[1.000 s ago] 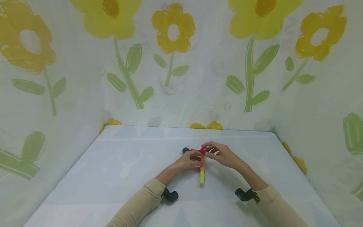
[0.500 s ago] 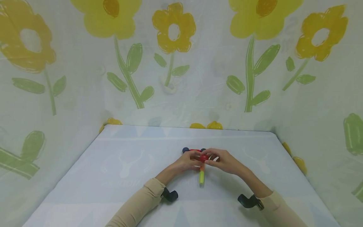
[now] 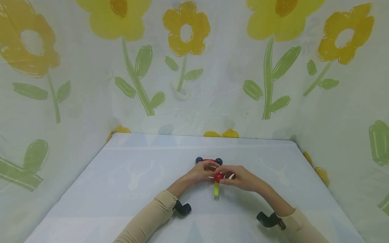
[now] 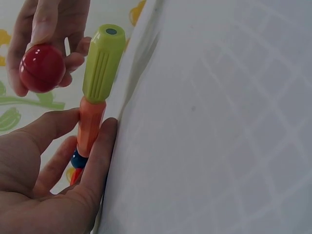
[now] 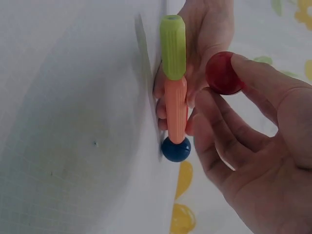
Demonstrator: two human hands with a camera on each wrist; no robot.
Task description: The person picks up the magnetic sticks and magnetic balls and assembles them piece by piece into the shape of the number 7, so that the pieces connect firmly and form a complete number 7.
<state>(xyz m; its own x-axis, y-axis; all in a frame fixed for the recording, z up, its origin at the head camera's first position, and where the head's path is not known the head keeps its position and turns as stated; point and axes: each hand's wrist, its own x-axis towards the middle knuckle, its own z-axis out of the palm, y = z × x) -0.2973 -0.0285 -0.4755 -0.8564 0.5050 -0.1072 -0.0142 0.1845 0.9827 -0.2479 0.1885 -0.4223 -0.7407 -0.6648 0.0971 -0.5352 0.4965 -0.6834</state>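
Note:
In the head view my right hand (image 3: pixel 243 177) pinches a red ball (image 3: pixel 218 178) between thumb and fingers, over the near part of a line of toy rods. My left hand (image 3: pixel 199 172) grips an orange rod (image 4: pixel 89 127) between thumb and fingers, as the left wrist view shows. A yellow-green rod (image 3: pixel 216 191) joins that rod end to end and points toward me. At the orange rod's far end is a dark blue ball (image 3: pixel 218 161). From there a red rod (image 3: pixel 209 160) runs left to another dark blue ball (image 3: pixel 199 160). Both wrist views show the red ball apart from the rods.
The rods lie on a pale table (image 3: pixel 136 202) with faint printed patterns. Behind and beside it hangs a white cloth (image 3: pixel 212 84) with yellow flowers. A black device (image 3: pixel 182 209) is strapped at each wrist.
My right hand has drawn the red ball nearer to me, from over the right blue ball to above the joint of the orange and yellow-green rods. The left hand has barely moved.

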